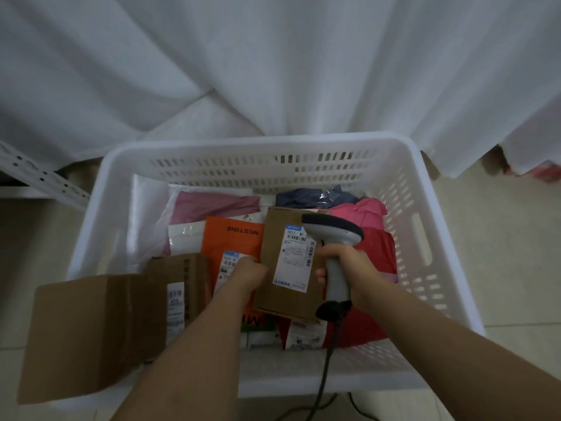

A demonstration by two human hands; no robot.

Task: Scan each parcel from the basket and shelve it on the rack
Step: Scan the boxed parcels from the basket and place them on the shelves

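Left hand (249,273) pinches box (291,262) left edge; right hand (349,268) grips scanner (334,238). Box likely light, stiff; hold edges.

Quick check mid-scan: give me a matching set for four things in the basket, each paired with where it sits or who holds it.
Things:
1. barcode scanner
2. labelled cardboard box
3. orange MISTINE mailer
4. pink bag

States:
A. gripped by the left hand at its left edge
B. at the basket's far right, behind the scanner
C. lying flat, partly under the held box
D. held by the right hand, head over the label

Pairs: 1-D, 2-A, 3-C, 4-B
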